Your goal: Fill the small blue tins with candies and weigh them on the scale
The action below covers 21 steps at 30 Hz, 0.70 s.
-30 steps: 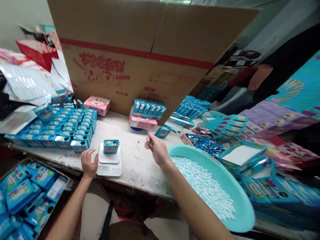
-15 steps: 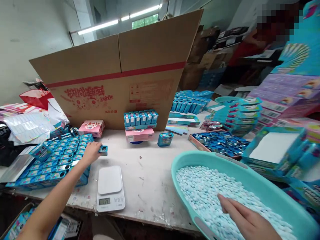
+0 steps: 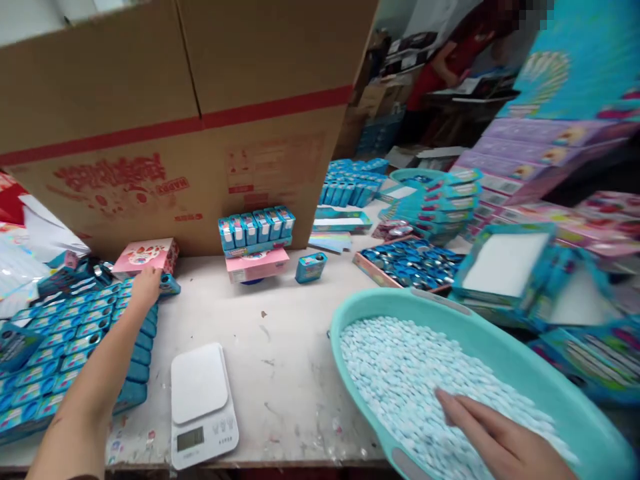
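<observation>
My left hand (image 3: 147, 287) grips a small blue tin (image 3: 170, 285), which leans sideways beside the packed rows of like blue tins (image 3: 80, 337). Some of those tins show dark round holes on top. Just behind this hand is a pink box (image 3: 145, 255). Over the turquoise basin (image 3: 345, 303), my right hand (image 3: 505, 437) is closed, its fingers pressed together above pale blue candies (image 3: 415, 373). Whatever it may hold is hidden. Between the hands, a white kitchen scale (image 3: 200, 387) lies on the table with nothing on its plate.
A large cardboard carton (image 3: 200, 167) stands at the back. Before it, several upright tins (image 3: 257, 229) top a pink box (image 3: 257, 265), and one tin (image 3: 311, 267) stands alone. A tray of blue lids (image 3: 410, 261) lies behind the basin. A person in red (image 3: 450, 60) is in the background.
My view has moved closer and lower. My left hand has carried the tin from over the bare table back toward the pink box. The right hand stays over the candies.
</observation>
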{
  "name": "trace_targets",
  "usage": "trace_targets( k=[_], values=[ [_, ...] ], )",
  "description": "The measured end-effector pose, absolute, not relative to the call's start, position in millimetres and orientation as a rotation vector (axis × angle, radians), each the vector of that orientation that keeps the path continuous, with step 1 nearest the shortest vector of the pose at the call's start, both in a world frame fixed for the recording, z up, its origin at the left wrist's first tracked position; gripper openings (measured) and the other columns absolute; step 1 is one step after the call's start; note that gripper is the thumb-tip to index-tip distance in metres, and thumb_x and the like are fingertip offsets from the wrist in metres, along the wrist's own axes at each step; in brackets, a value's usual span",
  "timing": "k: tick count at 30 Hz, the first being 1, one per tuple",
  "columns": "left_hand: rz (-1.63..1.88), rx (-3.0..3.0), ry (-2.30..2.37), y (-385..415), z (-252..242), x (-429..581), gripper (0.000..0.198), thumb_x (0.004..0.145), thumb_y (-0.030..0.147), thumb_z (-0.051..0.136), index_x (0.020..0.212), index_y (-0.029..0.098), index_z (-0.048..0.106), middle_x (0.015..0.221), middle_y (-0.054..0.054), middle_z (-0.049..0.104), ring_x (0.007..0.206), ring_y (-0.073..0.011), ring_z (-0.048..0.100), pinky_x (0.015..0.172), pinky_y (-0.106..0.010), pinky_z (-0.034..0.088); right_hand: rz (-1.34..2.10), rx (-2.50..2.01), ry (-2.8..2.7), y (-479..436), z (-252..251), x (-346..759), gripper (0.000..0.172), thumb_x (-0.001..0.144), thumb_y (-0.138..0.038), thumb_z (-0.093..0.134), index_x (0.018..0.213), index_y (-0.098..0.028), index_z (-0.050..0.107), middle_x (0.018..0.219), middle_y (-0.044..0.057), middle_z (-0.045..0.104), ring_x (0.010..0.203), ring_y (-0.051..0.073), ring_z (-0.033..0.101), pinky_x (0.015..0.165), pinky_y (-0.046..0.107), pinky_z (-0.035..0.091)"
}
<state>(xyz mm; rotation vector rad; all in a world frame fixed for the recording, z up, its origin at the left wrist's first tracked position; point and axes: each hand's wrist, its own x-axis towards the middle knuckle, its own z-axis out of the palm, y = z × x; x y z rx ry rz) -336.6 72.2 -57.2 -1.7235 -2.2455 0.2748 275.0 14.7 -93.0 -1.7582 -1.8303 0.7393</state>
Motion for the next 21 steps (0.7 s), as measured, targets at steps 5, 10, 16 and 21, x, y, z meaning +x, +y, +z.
trace_targets(
  k=[5, 10, 16, 21],
  values=[
    [0.142, -1.544, -2.019, 59.8, -48.3, -313.4, 0.036, 0.082, 0.042, 0.05, 0.101, 0.011, 0.051, 0.098, -0.017, 0.056, 0.095, -0.0319, 0.053, 0.074, -0.038, 0.047, 0.876, -1.801, -1.933, 19.1, -81.6, 263.4, 0.047, 0.081, -0.059, 0.034, 0.054, -0.023, 0.043, 0.052, 0.001, 0.051, 0.056, 0.019, 0.053, 0.057, 0.028, 0.039],
    [-0.305, -2.058, -1.581, 83.5, -48.6, -198.6, 0.025, 0.089, 0.039, 0.043, 0.09, 0.017, 0.055, 0.091, -0.012, 0.06, 0.092, -0.0262, 0.054, 0.084, -0.039, 0.046, 0.831, -1.76, -2.121, 17.3, -96.7, 269.1, 0.035, 0.087, -0.042, 0.038, 0.062, -0.021, 0.049, 0.068, 0.004, 0.059, 0.068, 0.019, 0.055, 0.062, 0.028, 0.037],
    [-0.387, -2.415, -1.5, 172.4, -78.9, -7.8, 0.04, 0.086, 0.031, 0.049, 0.121, 0.011, 0.051, 0.127, -0.018, 0.053, 0.119, -0.0296, 0.046, 0.099, -0.041, 0.039, 0.648, -1.644, -2.254, 6.7, -97.0, 280.7, 0.017, 0.088, -0.029, 0.049, 0.078, -0.019, 0.059, 0.087, 0.007, 0.063, 0.087, 0.021, 0.057, 0.077, 0.031, 0.04],
    [-0.204, -2.225, -1.922, 227.8, -93.6, 50.5, 0.064, 0.081, 0.028, 0.055, 0.136, 0.002, 0.034, 0.136, -0.026, 0.042, 0.125, -0.0361, 0.04, 0.098, -0.045, 0.037, 0.558, -1.541, -2.18, -15.6, -88.5, 291.0, 0.014, 0.091, -0.026, 0.049, 0.082, -0.019, 0.058, 0.087, 0.005, 0.063, 0.087, 0.019, 0.056, 0.077, 0.03, 0.04]
  ],
)
